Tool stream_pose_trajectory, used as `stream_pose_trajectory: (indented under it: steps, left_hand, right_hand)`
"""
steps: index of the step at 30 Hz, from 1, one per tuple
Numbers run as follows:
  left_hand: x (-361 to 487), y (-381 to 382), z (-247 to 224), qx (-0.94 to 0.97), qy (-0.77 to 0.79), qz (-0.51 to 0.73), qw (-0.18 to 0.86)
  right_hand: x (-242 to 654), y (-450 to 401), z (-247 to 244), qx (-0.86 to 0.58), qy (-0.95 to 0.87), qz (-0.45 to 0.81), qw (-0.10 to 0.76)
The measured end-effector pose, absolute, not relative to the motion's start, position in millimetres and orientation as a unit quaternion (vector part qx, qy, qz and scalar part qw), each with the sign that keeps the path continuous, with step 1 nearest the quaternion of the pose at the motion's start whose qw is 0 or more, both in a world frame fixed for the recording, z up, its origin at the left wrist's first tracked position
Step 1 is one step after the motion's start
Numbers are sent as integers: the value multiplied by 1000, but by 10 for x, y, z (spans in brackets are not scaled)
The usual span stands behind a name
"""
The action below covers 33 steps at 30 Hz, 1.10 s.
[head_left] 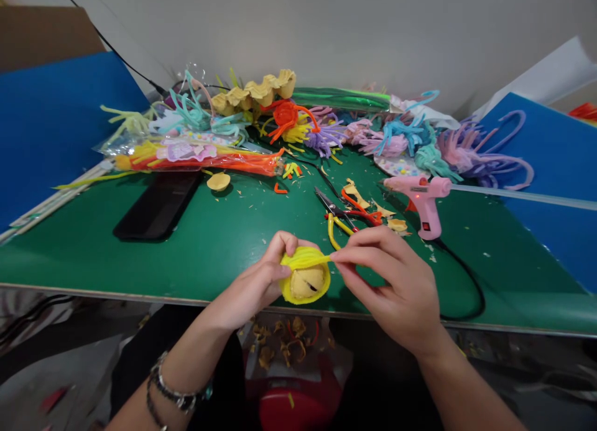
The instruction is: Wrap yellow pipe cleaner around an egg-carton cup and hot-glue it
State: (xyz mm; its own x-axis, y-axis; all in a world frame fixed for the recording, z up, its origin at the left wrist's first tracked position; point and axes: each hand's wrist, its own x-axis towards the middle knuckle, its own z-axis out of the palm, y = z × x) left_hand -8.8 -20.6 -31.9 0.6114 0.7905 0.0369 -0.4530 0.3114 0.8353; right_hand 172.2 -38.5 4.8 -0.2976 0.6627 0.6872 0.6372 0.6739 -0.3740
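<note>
My left hand [275, 266] grips a small egg-carton cup [304, 284] by its side, over the table's front edge. Yellow pipe cleaner [305, 257] is wrapped around the cup's rim, and a dark mark or slit shows on the tan cardboard. The thumb presses on the yellow coils. My right hand [387, 275] pinches the pipe cleaner's end between thumb and fingers, pulled out to the right of the cup. Just beyond the hands lie scissors [333, 207] and yellow-handled pliers [336, 229], partly overlapping.
A pink glue gun [426, 198] with a long glue stick stands at right, its cord [466, 275] curling forward. A black phone [158, 204] lies at left. Pipe-cleaner bundles [200, 160], an egg carton [261, 92] and fuzzy figures [401, 135] line the back. Blue boards [65, 120] flank the green table [242, 213].
</note>
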Motion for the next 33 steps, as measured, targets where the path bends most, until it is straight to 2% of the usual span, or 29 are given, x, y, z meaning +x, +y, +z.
stream_pose_trajectory:
  steps: [13,19,26,33]
  left_hand:
    - [-96,-212,-383,417,158,408,797]
    - [-111,-212,-352,403,197,337,828]
    - [-122,-203,-381,465,222,362,777]
    - [-97,-215,-389,446,170,313,821]
  right_hand:
    - [1693,-383,-7,-407,-802,21,438]
    - [1724,-368,11,-409,-799,37,440]
    - [1763,-345,17,-424,-783,69,450]
    - [1761,-338,14,-418,-781,75,457]
